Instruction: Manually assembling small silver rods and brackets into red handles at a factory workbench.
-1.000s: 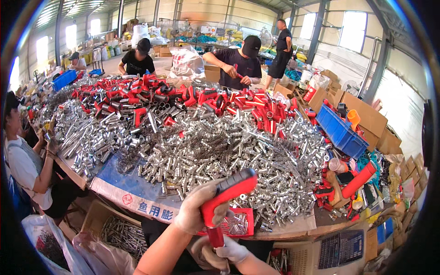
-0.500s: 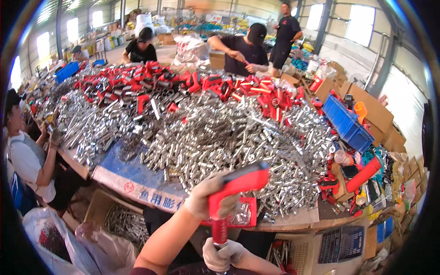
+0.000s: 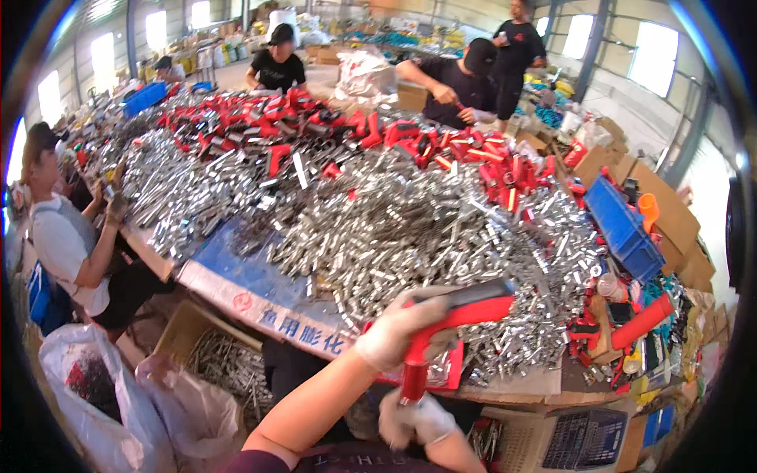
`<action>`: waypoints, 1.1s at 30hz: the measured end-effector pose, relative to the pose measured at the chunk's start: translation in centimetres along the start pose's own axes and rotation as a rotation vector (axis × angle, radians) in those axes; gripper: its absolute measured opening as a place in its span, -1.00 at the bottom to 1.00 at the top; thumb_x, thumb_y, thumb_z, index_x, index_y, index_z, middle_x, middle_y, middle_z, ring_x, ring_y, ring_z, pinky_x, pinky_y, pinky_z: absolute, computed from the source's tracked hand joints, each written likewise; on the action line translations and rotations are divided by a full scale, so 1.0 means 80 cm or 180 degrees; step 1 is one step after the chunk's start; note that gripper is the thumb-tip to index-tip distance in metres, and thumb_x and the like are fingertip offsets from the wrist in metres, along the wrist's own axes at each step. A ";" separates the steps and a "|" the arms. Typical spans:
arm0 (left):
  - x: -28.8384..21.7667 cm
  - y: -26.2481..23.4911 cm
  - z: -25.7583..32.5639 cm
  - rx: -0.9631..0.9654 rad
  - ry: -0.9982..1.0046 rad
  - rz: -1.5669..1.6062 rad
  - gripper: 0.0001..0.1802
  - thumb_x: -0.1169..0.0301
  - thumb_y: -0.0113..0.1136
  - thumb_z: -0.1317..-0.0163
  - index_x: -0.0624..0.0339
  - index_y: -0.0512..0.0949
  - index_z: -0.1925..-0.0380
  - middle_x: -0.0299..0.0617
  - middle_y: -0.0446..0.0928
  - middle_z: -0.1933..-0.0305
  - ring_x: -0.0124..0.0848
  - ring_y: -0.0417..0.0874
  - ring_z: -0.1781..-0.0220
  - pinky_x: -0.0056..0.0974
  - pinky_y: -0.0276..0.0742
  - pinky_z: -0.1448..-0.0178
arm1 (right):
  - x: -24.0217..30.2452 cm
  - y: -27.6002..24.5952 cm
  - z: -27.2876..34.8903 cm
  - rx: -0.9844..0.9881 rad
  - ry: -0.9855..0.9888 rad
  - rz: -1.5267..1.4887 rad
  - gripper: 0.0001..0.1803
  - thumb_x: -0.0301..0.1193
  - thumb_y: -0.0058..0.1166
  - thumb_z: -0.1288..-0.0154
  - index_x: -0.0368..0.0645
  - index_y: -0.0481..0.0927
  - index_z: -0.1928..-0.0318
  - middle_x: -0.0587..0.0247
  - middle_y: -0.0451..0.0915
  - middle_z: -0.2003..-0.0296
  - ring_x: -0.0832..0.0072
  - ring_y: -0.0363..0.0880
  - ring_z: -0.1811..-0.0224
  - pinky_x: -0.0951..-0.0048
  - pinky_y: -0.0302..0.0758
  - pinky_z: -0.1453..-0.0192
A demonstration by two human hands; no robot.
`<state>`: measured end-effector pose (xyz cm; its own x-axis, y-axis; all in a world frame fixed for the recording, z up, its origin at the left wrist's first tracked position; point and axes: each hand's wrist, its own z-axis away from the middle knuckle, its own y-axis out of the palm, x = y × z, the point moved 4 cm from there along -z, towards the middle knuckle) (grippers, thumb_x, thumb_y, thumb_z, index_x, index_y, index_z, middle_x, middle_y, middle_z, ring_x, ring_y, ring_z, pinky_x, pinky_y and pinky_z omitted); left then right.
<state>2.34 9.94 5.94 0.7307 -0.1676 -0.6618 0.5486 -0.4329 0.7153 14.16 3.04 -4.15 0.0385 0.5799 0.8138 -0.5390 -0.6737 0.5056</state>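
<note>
My left hand (image 3: 402, 331), in a whitish glove, is wrapped round a red and black pistol-shaped tool body (image 3: 482, 307). Its black-topped barrel points right and its red grip hangs downward. Just under the lower end of that grip is my right hand (image 3: 422, 419), also gloved, with fingers curled and smeared by motion. What lies inside those fingers is hidden. Behind the tool stands a small red tray (image 3: 455, 366) at the table edge, partly covered by my left hand and the tool. A wide heap of shiny metal parts (image 3: 394, 229) spreads beyond.
Red tool bodies (image 3: 276, 118) pile up at the back. A blue crate (image 3: 623, 229) and a red tube (image 3: 643, 323) lie on the right. Below the table are a box of metal parts (image 3: 229, 363), a plastic sack (image 3: 102, 394) and a dark basket (image 3: 587, 441). Several people stand or sit around.
The view has shifted, so the scene sits further right and slightly lower. My left hand still holds the tool body, now more level. My right hand remains at its lower end, now blurred.
</note>
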 end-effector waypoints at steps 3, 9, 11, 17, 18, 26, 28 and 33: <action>0.003 -0.004 -0.004 -0.0895 0.0160 -0.0412 -0.42 0.15 0.16 -0.36 0.34 0.44 -0.23 -0.34 0.47 0.48 -0.58 0.45 0.58 -0.47 0.37 0.51 | -0.003 0.004 -0.004 0.0285 -0.0356 -0.0485 -0.66 -0.16 0.33 -0.15 -0.18 0.56 0.43 0.31 0.49 0.67 0.50 0.42 0.71 0.52 0.25 0.63; -0.004 0.002 0.003 -0.0049 0.0019 0.0386 -0.39 0.25 0.16 -0.33 0.41 0.37 -0.28 -0.31 0.50 0.48 -0.57 0.41 0.62 -0.45 0.33 0.52 | -0.015 0.045 0.003 0.1317 0.0414 -0.1891 -0.79 -0.31 0.23 -0.27 -0.19 0.60 0.40 0.31 0.51 0.67 0.50 0.50 0.65 0.51 0.34 0.52; -0.004 0.009 0.002 -0.0598 0.0069 -0.0095 -0.40 0.26 0.17 -0.32 0.41 0.38 -0.27 -0.30 0.51 0.47 -0.57 0.42 0.62 -0.45 0.34 0.51 | 0.003 0.043 0.012 0.0236 -0.0759 -0.1018 -0.55 -0.17 0.33 -0.26 -0.36 0.55 0.18 0.29 0.44 0.71 0.49 0.36 0.79 0.50 0.33 0.69; -0.022 0.009 0.009 -0.0879 0.0249 -0.0780 -0.45 0.22 0.15 -0.33 0.42 0.47 -0.18 -0.31 0.49 0.48 -0.56 0.46 0.55 -0.42 0.38 0.46 | 0.008 0.016 -0.011 -0.1468 -0.0632 0.0961 -0.79 -0.43 0.22 -0.24 -0.17 0.49 0.48 0.36 0.39 0.71 0.58 0.32 0.72 0.55 0.18 0.61; -0.018 -0.001 0.006 -0.0769 0.0269 -0.0626 -0.43 0.14 0.11 -0.35 0.38 0.46 -0.20 -0.32 0.47 0.49 -0.56 0.44 0.55 -0.42 0.36 0.47 | 0.008 0.019 -0.010 -0.0911 -0.0181 0.0391 -0.80 -0.42 0.21 -0.26 -0.15 0.50 0.47 0.40 0.38 0.71 0.60 0.31 0.72 0.52 0.18 0.61; -0.042 -0.091 0.039 -0.2148 0.0484 -0.5555 -0.51 0.15 0.23 -0.26 0.12 0.52 -0.13 -0.03 0.67 0.13 -0.16 0.73 0.20 -0.15 0.61 0.05 | 0.009 -0.052 0.022 -0.1065 -0.1367 -0.0667 -0.72 -0.29 0.18 -0.34 -0.21 0.53 0.43 0.19 0.49 0.53 0.38 0.51 0.55 0.39 0.43 0.47; -0.064 -0.172 0.073 -0.3157 -0.0107 -0.5933 -0.63 0.17 0.26 -0.21 0.11 0.57 0.04 -0.04 0.66 0.15 -0.14 0.73 0.17 -0.08 0.61 0.06 | 0.032 -0.044 0.021 -0.0668 -0.2262 -0.0754 -0.59 -0.13 0.17 -0.37 -0.27 0.56 0.38 0.03 0.53 0.38 0.24 0.57 0.39 0.30 0.52 0.28; -0.061 -0.238 0.077 -0.3259 -0.0382 -0.6211 -0.69 0.11 0.21 -0.23 0.09 0.61 0.21 -0.05 0.66 0.15 -0.07 0.69 0.08 -0.04 0.59 0.02 | 0.039 -0.064 -0.001 -0.0736 -0.2432 -0.0308 -0.45 0.05 -0.07 -0.48 -0.25 0.59 0.05 0.06 0.47 0.06 0.27 0.57 0.17 0.28 0.55 0.05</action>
<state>-14.17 13.57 -5.77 -0.8350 -0.2853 -0.4705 0.3464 0.3919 -0.8523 16.93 8.35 -4.20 0.6140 0.1008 0.7828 -0.6613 -0.4758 0.5799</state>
